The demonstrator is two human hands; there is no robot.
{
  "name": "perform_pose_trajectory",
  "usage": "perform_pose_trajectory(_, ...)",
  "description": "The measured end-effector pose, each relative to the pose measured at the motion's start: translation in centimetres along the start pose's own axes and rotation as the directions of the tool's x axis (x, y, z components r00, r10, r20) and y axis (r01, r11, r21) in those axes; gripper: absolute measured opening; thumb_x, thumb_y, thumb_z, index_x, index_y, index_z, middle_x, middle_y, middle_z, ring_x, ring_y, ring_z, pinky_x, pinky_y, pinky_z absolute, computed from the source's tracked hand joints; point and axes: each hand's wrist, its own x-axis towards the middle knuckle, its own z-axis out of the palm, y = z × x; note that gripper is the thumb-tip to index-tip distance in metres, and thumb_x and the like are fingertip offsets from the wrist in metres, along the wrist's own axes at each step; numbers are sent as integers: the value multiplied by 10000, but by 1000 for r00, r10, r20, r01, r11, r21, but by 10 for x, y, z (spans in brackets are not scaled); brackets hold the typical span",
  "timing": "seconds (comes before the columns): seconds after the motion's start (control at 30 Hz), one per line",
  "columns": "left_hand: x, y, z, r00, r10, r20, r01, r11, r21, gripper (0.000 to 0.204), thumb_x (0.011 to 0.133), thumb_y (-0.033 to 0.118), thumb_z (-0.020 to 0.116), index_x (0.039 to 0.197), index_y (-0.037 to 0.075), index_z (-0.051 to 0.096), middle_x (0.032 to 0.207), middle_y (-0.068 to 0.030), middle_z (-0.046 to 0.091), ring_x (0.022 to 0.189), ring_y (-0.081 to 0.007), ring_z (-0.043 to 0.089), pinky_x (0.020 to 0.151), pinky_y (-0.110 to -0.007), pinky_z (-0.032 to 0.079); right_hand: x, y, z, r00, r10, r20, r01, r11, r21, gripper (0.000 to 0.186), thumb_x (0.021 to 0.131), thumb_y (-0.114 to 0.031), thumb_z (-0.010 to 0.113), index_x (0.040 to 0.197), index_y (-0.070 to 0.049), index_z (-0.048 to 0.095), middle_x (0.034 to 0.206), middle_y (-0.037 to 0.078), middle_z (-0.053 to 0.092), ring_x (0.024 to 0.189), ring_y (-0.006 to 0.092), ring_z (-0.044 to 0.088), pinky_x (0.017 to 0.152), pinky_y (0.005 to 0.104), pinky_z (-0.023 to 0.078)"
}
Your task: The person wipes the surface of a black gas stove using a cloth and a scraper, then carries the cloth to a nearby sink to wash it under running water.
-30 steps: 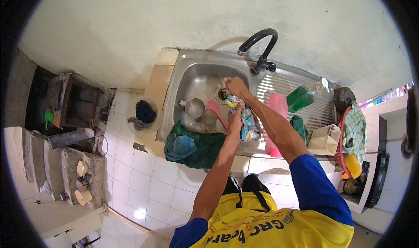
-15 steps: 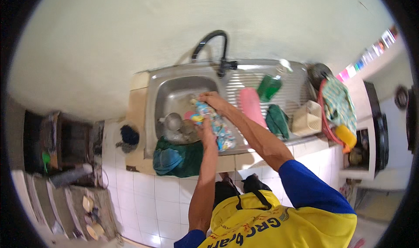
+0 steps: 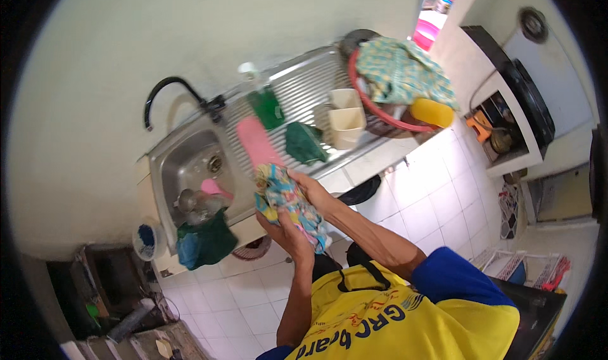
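Observation:
A crumpled cloth with a blue, yellow and pink pattern (image 3: 292, 202) is bunched between my hands, in front of the counter's edge. My left hand (image 3: 288, 234) grips its lower left side. On the upper right side, my right hand (image 3: 310, 190) is closed round the same cloth. Beyond it, a long pink item (image 3: 258, 139) lies on the ribbed drainboard. In the steel sink (image 3: 170, 176) are a metal cup-like vessel (image 3: 185, 200), a clear item and a small pink piece (image 3: 214, 187).
A black faucet (image 3: 174, 81) arches over the sink. Dark green cloth (image 3: 212, 240) hangs over its front edge. The drainboard holds a green soap bottle (image 3: 266, 107), green cloth (image 3: 305, 143) and cream caddy (image 3: 346, 120). A red basin (image 3: 373, 110) with checked cloth (image 3: 405, 72) stands right.
My hands have drawn the patterned cloth back from over the sink to the counter's front edge. The view has turned to the right, and the cloth is more bunched up.

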Motion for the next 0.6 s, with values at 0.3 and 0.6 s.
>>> perform_pose_trajectory(0.3, -226, -140, 130, 764, -293, 575, 71, 924, 377, 604, 969, 256, 488, 1444, -31, 251, 1402, -215, 368, 1267, -296, 419, 1073, -388, 329, -309, -62, -180, 682, -592, -430, 333, 774, -538, 496, 1024, -327, 413, 1413, -21, 394, 1326, 107, 541, 1153, 180, 551, 980, 306, 458)
perform_pose_trajectory(0.6, -348, -192, 298, 573, -211, 792, -53, 955, 293, 566, 983, 254, 496, 1422, -20, 267, 1359, -207, 406, 1225, -286, 439, 1052, -369, 339, -463, -216, -225, 352, -723, -594, 704, 623, -341, 436, 1026, -266, 399, 1340, 24, 487, 1251, 146, 600, 1079, 234, 614, 973, 338, 480)
